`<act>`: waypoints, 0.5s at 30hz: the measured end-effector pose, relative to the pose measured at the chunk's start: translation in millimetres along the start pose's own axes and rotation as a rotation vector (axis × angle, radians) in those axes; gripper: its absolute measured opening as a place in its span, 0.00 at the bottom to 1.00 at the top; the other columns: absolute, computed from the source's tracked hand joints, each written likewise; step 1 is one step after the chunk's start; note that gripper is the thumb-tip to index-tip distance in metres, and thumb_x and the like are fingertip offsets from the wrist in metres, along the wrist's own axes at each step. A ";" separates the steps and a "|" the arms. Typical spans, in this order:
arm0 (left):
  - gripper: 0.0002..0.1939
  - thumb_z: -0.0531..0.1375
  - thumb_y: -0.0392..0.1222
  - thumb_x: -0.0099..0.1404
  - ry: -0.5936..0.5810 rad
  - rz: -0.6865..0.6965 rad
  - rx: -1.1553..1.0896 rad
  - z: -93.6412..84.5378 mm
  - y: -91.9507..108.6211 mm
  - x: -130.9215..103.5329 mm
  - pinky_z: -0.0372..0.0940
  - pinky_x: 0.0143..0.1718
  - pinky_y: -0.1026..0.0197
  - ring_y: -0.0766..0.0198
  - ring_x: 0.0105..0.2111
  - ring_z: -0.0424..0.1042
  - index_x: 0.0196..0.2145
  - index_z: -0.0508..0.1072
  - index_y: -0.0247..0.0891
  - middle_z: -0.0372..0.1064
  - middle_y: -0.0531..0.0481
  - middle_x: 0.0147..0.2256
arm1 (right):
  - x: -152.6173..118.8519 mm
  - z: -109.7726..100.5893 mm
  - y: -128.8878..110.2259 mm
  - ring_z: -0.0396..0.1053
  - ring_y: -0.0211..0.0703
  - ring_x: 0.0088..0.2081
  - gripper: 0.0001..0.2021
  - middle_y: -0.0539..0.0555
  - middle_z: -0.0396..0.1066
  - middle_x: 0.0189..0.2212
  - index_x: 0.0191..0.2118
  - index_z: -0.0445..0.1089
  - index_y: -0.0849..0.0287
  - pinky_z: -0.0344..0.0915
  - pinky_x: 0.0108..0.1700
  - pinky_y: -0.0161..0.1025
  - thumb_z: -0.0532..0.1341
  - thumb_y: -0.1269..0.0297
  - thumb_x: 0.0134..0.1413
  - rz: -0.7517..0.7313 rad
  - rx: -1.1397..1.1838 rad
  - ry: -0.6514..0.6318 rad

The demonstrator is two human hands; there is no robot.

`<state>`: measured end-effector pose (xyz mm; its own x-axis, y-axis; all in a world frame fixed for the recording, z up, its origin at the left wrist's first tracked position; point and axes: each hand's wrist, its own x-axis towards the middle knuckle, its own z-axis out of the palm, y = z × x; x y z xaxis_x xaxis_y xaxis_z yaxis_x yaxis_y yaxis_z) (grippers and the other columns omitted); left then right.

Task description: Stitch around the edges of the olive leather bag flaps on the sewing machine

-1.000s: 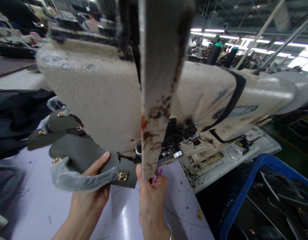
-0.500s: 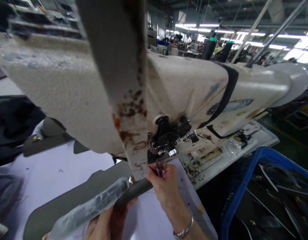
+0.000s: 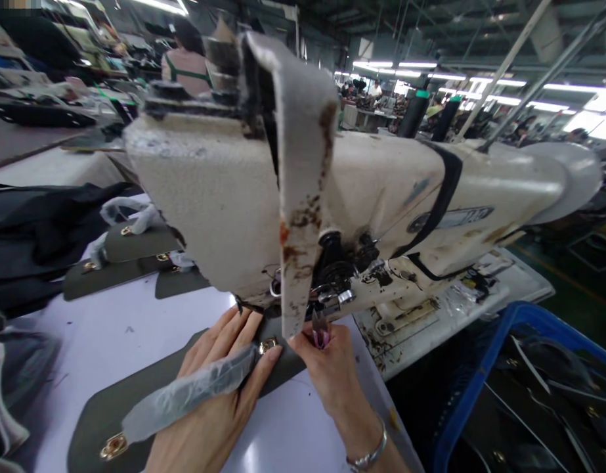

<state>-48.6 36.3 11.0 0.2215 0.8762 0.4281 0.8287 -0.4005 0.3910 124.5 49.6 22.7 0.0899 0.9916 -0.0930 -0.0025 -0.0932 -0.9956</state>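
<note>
A grey-green flat piece [image 3: 100, 407] lies on the white work surface, its far end under the sewing machine head [image 3: 209, 203]. Across it runs a handle wrapped in clear plastic [image 3: 189, 394], with gold fittings [image 3: 114, 446] at its ends. My left hand [image 3: 218, 387] lies flat on the piece, fingers spread, its thumb beside the upper gold fitting and its fingertips near the machine's needle area. Small thread snips with a pink grip [image 3: 320, 334] are held in my right hand [image 3: 331, 368], whose fingertips are at the piece's right edge, partly behind the machine's rusty plate.
A blue basket [image 3: 480, 355] of dark pieces stands at the right. Similar grey-green pieces [image 3: 135, 243] and dark cloth [image 3: 46, 230] lie at the left. A seated person [image 3: 187, 62] is beyond the machine, with more people and ceiling lights farther back.
My left hand has come from beneath the piece to lie on top of it. The view has shifted, showing more at the left. My right hand stays near the same edge with the snips.
</note>
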 end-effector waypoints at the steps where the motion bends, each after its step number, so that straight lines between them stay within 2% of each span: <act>1: 0.24 0.53 0.47 0.69 -0.023 0.025 -0.022 -0.8 -1.4 4.1 0.50 0.65 0.38 0.43 0.66 0.54 0.61 0.66 0.44 0.62 0.41 0.63 | -0.7 -1.0 -0.6 0.50 0.34 0.24 0.13 0.45 0.55 0.19 0.21 0.70 0.61 0.48 0.27 0.33 0.63 0.62 0.53 0.007 0.006 -0.007; 3: 0.20 0.49 0.44 0.70 -0.073 0.067 -0.094 -3.6 -3.3 8.5 0.47 0.66 0.37 0.43 0.66 0.54 0.54 0.73 0.46 0.65 0.43 0.61 | -1.5 -2.4 -1.6 0.50 0.33 0.24 0.12 0.45 0.55 0.19 0.22 0.69 0.61 0.49 0.27 0.32 0.63 0.62 0.53 0.030 0.036 -0.009; 7: 0.20 0.50 0.42 0.69 -0.166 0.024 -0.230 -10.7 -4.9 16.3 0.45 0.66 0.35 0.43 0.65 0.55 0.52 0.75 0.44 0.70 0.45 0.57 | -0.1 -2.3 -1.2 0.46 0.33 0.25 0.14 0.45 0.51 0.20 0.21 0.62 0.60 0.47 0.26 0.32 0.64 0.63 0.52 0.054 0.096 -0.019; 12: 0.18 0.53 0.48 0.67 -0.176 -0.048 -0.314 -14.2 -10.3 30.1 0.55 0.62 0.37 0.42 0.59 0.63 0.47 0.77 0.42 0.74 0.42 0.52 | 1.2 -0.2 3.4 0.41 0.32 0.22 0.20 0.44 0.44 0.18 0.20 0.52 0.57 0.41 0.23 0.32 0.63 0.63 0.53 0.100 0.091 -0.038; 15: 0.19 0.54 0.53 0.65 -0.139 -0.126 -0.392 -13.8 -13.8 36.5 0.60 0.58 0.42 0.43 0.55 0.67 0.43 0.79 0.43 0.76 0.43 0.45 | 1.1 1.5 5.9 0.40 0.31 0.21 0.21 0.44 0.44 0.18 0.20 0.51 0.56 0.39 0.22 0.33 0.64 0.61 0.54 0.115 0.063 -0.022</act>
<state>-59.0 70.1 32.5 0.2202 0.9418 0.2541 0.6019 -0.3362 0.7244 123.1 50.4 16.7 0.0637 0.9764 -0.2065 -0.0745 -0.2017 -0.9766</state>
